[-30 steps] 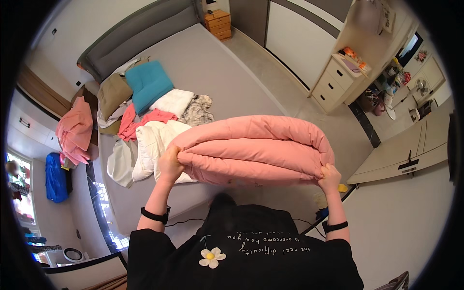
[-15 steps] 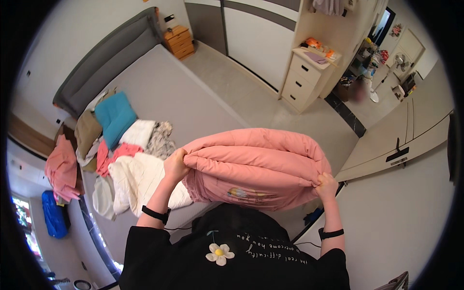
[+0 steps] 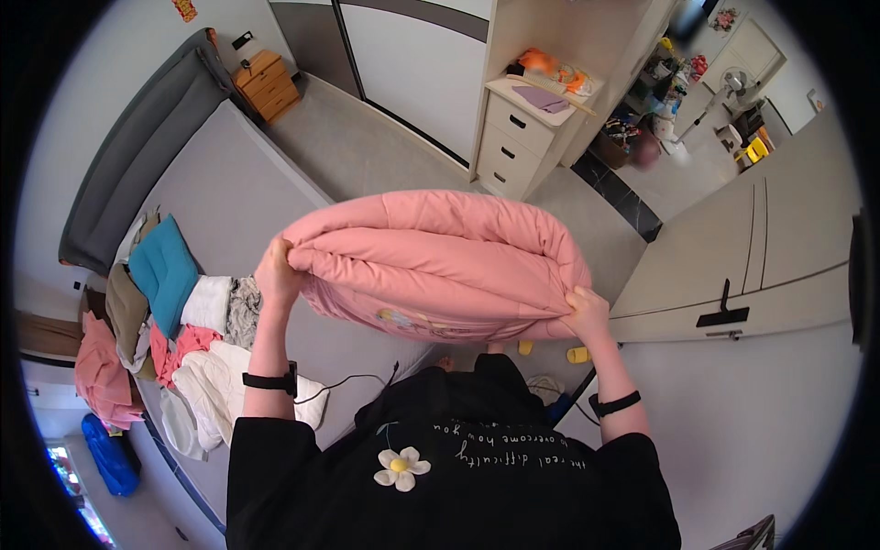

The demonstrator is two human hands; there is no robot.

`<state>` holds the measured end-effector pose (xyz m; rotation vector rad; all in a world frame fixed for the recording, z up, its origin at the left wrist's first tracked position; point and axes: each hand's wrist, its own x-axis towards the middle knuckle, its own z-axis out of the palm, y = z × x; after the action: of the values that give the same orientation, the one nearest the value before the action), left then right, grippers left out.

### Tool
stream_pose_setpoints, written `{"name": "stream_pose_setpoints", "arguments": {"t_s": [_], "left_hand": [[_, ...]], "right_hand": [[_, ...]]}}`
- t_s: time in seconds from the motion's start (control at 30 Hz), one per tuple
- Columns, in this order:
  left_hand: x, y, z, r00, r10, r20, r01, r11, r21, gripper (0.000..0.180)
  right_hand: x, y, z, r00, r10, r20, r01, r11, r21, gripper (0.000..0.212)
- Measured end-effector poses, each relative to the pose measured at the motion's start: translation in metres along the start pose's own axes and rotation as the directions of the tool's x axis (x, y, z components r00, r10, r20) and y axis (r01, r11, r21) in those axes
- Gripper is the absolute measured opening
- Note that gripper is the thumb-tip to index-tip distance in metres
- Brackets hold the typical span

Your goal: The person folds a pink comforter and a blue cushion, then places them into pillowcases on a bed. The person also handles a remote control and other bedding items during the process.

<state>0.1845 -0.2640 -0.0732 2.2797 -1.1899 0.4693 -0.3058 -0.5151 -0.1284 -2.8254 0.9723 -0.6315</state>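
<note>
A pink padded quilt [image 3: 431, 247], folded into thick layers, hangs stretched between my two hands in front of my body. My left hand [image 3: 278, 270] is closed around its left end, and my right hand [image 3: 588, 313] grips its right end, somewhat lower. A small printed picture shows on the quilt's near side, which sags between the hands. Its underside and far face are hidden.
To the left is a bed [image 3: 225, 165] with a grey headboard. On it lie a teal pillow [image 3: 165, 270], a white quilt [image 3: 213, 385] and rumpled cloths. A drawer cabinet [image 3: 513, 137] stands ahead, a grey-beige door [image 3: 733, 266] at right. Yellow slippers [image 3: 577, 355] lie on the floor.
Both hands have raised the quilt and moved it away from my body, so my legs and the slippers now show beneath it. The whole view has turned rightward.
</note>
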Motion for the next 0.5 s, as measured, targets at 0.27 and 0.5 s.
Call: {"name": "stream_pose_setpoints", "arguments": {"t_s": [0.27,0.5], "left_hand": [[0.072,0.013,0.002,0.979,-0.034,-0.201,0.071,0.981,0.182,0.026],[0.065,0.028,-0.014,0.965,-0.218,-0.142,0.249,0.932,0.262,0.024]], "right_hand": [[0.126,0.065,0.056,0.958,-0.232,0.168,0.173,0.937,0.305,0.039],[0.237,0.094,0.111,0.883,-0.448,0.139,0.387,0.864,0.321,0.031]]}}
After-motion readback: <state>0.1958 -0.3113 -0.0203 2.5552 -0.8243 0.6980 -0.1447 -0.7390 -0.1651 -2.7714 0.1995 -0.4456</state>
